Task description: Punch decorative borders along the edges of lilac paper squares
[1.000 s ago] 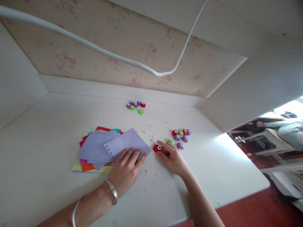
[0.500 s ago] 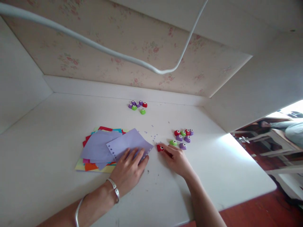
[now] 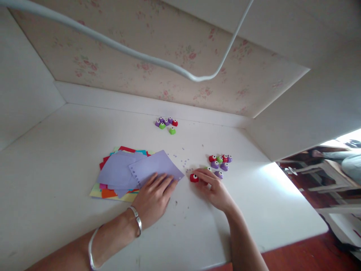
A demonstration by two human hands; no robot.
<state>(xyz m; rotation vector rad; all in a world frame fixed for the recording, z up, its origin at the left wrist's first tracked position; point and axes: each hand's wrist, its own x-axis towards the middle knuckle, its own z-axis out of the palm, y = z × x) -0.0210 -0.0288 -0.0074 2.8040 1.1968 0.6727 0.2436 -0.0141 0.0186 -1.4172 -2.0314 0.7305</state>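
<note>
Your left hand (image 3: 153,197), grip apart, presses one purple sheet (image 3: 155,166), lengthwise toward the bench (image 3: 262,207)'s right edge; right hand (image 3: 216,190) touches one of sixteen punches (image 3: 194,178), grip unclear.

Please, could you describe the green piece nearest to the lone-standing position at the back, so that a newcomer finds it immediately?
On the white table, look toward the flowered wall. Near it sits a tight group of small coloured pieces. The green piece stands alone just in front, while the group's other green one touches or nearly touches purple neighbours.
</note>
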